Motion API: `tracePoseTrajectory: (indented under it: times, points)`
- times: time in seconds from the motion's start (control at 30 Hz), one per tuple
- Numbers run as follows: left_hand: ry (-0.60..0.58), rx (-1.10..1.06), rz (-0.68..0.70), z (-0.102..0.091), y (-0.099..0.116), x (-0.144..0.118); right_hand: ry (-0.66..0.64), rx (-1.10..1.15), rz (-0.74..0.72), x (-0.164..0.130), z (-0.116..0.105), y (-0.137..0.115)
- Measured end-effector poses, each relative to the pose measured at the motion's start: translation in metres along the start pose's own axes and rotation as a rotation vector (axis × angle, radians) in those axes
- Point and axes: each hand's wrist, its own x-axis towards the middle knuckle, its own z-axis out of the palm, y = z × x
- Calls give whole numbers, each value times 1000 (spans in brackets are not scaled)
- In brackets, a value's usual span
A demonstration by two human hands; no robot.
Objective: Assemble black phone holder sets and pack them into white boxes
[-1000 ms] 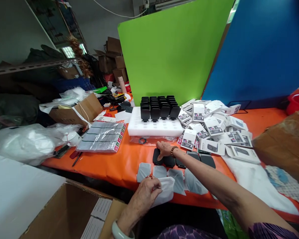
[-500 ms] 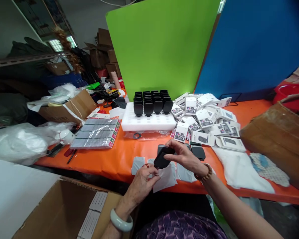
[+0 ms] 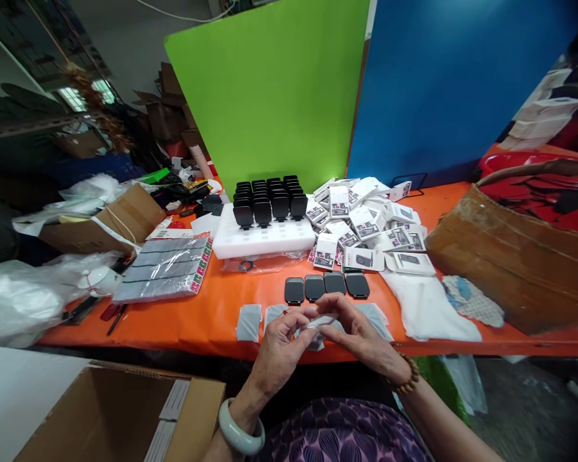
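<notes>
Head view: both hands pinch one clear pouch [image 3: 320,321] at the table's [image 3: 221,314] near edge, left hand [image 3: 282,340] and right hand [image 3: 361,333] closed on it. The black pad held half a second ago no longer shows bare, so it looks bagged. Four pads [image 3: 325,285] lie just behind the pouch; foam tray [image 3: 264,240] further back, boxes [image 3: 366,224] to its right.

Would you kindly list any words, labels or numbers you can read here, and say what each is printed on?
None can be read.
Small white printed boxes: print too small and blurred.
Grey sheet stack with coloured edge tabs: tabs illegible.
Thin translucent pouch pinched by both hands: no print visible.
</notes>
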Motion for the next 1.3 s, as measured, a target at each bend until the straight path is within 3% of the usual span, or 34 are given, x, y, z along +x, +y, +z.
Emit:
tracePoseTrajectory:
  times: [0.1,0.27,0.33,0.43,0.5,0.6,0.77,0.87,0.93,1.0,1.07,1.13,1.2,1.3]
  points:
    - [-61,63,-16,0,14,2,32,-76,-48,1,-7,-1]
    - [-55,157,74,-5,21,9,-73,43,15,13,-10,0]
    - [116,197,128,-7,15,9,-36,153,78,17,-8,3]
    - [516,303,204,-4,2,2,92,272,148,20,-4,6]
    - [614,366,239,1,-6,-6,155,338,174,21,-1,6]
    - [508,377,180,13,-19,-17,176,473,214,23,5,4]
    - [311,96,-138,24,-34,-17,139,586,280,27,18,8]
    - [195,-132,-208,22,-38,-15,230,327,191,26,17,6]
    - [147,-246,-248,19,-39,-14,399,21,28,23,12,-1]
    - [115,-299,-265,17,-38,-13,473,-225,-134,17,7,-11]
    - [91,-311,-252,15,-38,-12,358,-328,-216,10,4,-17]
    - [93,-308,-220,14,-40,-9,179,-316,-203,4,5,-14]
    - [168,-282,-173,14,-43,-6,52,-223,-111,0,8,-2]
    - [329,-242,-136,16,-50,-1,15,5,28,1,15,19]
